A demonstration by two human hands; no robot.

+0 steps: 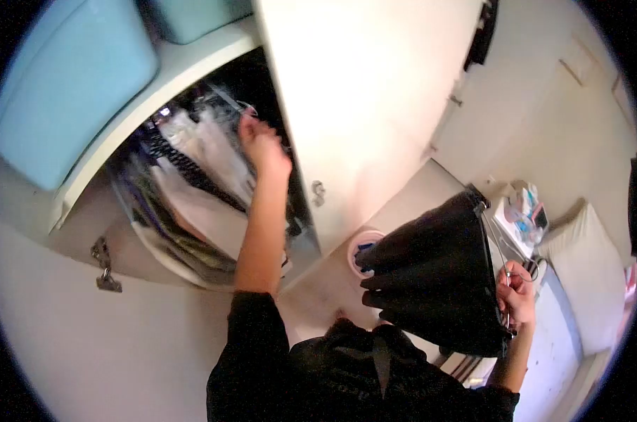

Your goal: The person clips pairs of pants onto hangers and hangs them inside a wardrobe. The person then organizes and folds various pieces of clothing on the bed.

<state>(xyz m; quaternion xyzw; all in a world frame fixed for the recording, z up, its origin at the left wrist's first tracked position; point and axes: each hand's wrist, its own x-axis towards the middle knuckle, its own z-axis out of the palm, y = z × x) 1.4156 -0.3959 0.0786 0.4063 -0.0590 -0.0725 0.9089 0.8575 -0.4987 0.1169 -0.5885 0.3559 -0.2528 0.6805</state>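
Off to the right, a black pleated garment [431, 274], probably a skirt, clipped by its top edge to a thin metal hanger [538, 269] and suspended above the floor [318, 299]. Soft and light by the look of it, apt to swing, fold and crease; unlikely to break, though perhaps prone to slipping out of the clips if tugged. Best taken by the hanger's stiff bar or near the clips, not by the loose, flared hem.

Fingers of the right hand [517, 292] curled closed around the hanger, near its hook. Left hand [264, 144] raised inside the wardrobe, fingers partly bent beside a hanger hook among the packed hanging clothes [206, 190]; too blurred to tell whether gripping anything.

Above those clothes, pale-blue bins [86, 84] on a white shelf [209, 41]. Between wardrobe and room, a white door [375, 105] standing open; at lower left, a padlock [109, 283] dangling from a latch. Past the hem, a pink bucket [352, 257] with something dark blue inside. Farther right, a small white table [519, 243] crowded with odds and ends, then a bed [554, 344] with a pale pillow [589, 264].
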